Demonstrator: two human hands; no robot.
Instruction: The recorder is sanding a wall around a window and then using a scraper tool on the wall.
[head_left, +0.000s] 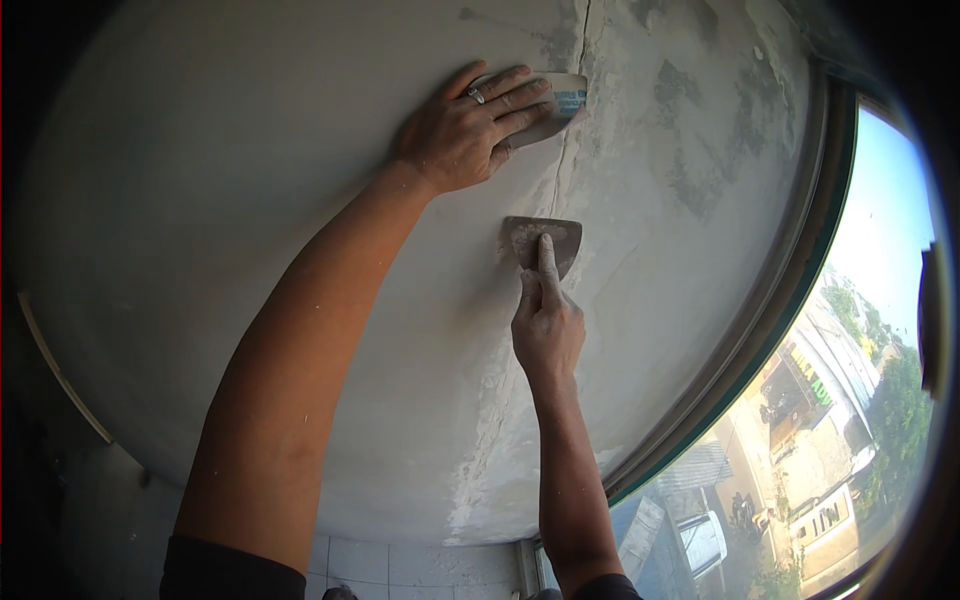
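Note:
My left hand (470, 130) presses a curved piece of sandpaper (568, 97), pale with blue print on its back, against the grey wall. Its fingers lie spread over the sheet, and a ring shows on one finger. Lower and to the right, my right hand (550, 325) grips a putty knife (563, 238) with a wide, stained blade. The index finger is stretched along the blade, whose broad edge points up at the wall; the handle is hidden in my palm. A crack (563, 170) with rough, pale filler around it runs down the wall between the sandpaper and the knife.
To the right, a dark green window frame (740, 385) borders the wall, with a street, buildings and trees outside. Dark, patchy stains (690, 130) mark the upper right wall. Tiles (410, 565) show at the bottom, and a light strip (60, 365) edges the far left.

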